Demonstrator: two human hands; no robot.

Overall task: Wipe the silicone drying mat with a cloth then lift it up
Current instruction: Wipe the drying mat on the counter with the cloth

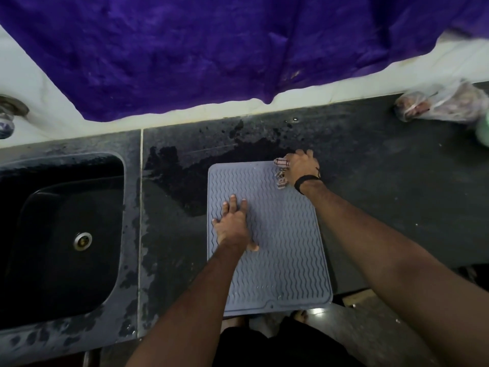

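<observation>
While the wiping stage appears under way, the lifting stage has not begun: the silicone drying mat (pixel 280 247) lies flat on the dark countertop (pixel 383 181), its near edge overhanging the counter's near rim. Nearest on the mat, the left hand (pixel 232 226) presses palm-down with fingers straight and spread, holding nothing, apparently steadying the mat. Farther off, at the mat's far right corner, the right hand (pixel 301 168) curls its fingers round a small bunched striped cloth (pixel 281 172), which touches the mat surface there. How much of the mat has been wiped cannot be told; no part looks visibly different. To the left of the mat lie a wet patch (pixel 180 176) and, beyond it, the sink (pixel 66 234). Farthest, a purple fabric (pixel 211 49) hangs over the pale wall, and a plastic bag (pixel 439 104) rests at far right.
</observation>
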